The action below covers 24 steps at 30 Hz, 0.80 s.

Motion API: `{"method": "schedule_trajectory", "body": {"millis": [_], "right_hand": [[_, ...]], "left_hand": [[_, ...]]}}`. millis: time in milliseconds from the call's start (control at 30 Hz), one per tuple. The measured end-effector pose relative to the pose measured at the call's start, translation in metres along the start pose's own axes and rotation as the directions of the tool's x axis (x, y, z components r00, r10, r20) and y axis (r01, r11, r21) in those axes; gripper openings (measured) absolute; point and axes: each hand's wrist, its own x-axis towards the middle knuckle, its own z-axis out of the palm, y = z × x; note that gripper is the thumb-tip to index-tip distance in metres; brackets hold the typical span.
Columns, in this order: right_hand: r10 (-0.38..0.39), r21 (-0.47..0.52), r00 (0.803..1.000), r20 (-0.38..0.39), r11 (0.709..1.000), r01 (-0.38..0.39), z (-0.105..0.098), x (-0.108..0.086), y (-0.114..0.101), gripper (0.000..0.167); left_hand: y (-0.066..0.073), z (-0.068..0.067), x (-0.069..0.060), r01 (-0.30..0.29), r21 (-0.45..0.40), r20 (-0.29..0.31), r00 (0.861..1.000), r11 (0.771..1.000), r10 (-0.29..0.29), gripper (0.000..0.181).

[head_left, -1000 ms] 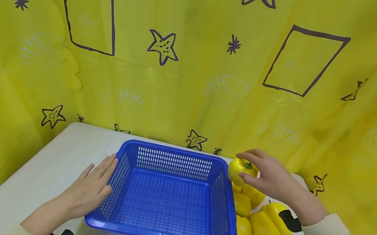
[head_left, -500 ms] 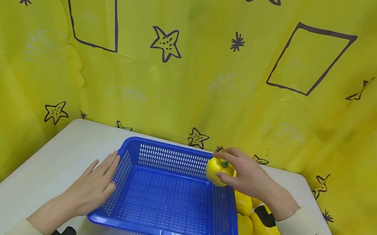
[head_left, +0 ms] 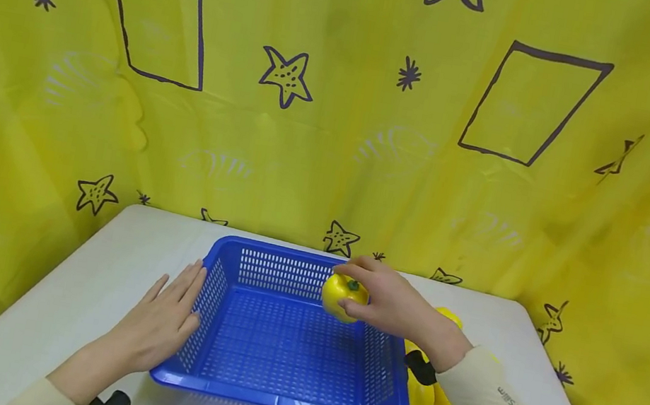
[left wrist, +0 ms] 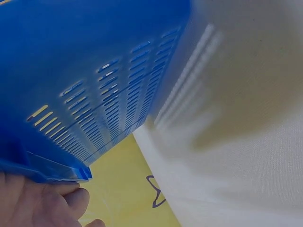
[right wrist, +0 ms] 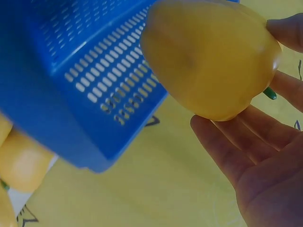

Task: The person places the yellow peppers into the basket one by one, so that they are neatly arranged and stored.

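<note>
Under the right hand (head_left: 389,301), which holds a yellow pepper (head_left: 335,297), sits a blue basket (head_left: 278,402); the left hand (head_left: 157,326), fingers straight, touches its side.

We see a white table (head_left: 98,286) with rounded far corners. Around its back and both sides, we find a yellow curtain (head_left: 316,179). High above the table's far left corner is a dark four-sided outline (head_left: 155,20), and above its far right corner a second outline (head_left: 535,105). Between them, above the table's far edge, are a dotted star (head_left: 287,78) and a spiky burst (head_left: 409,74). Nearer the table, we find faint pale drawings (head_left: 394,151), possibly fish.
</note>
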Motion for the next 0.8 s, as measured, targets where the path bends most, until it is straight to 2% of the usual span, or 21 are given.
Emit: {"method": "schedule_trajectory", "body": {"millis": [300, 633, 800], "right_hand": [[-0.069, 0.006, 0.998, -0.009, 0.998, 0.069, 0.013, 0.015, -0.011, 0.046], [-0.049, 0.041, 0.998, 0.049, 0.998, 0.047, 0.029, 0.03, -0.023, 0.044], [-0.075, 0.05, 0.996, 0.055, 0.996, 0.072, 0.034, 0.037, -0.03, 0.042]], "left_hand": [[0.001, -0.001, 0.002, -0.004, -0.02, 0.003, 1.0, 1.0, 0.004, 0.064], [0.0, -0.001, 0.002, 0.001, -0.022, 0.003, 1.0, 1.0, -0.001, 0.065], [0.0, -0.001, 0.001, 0.007, -0.033, 0.003, 1.0, 0.999, -0.007, 0.065]]}}
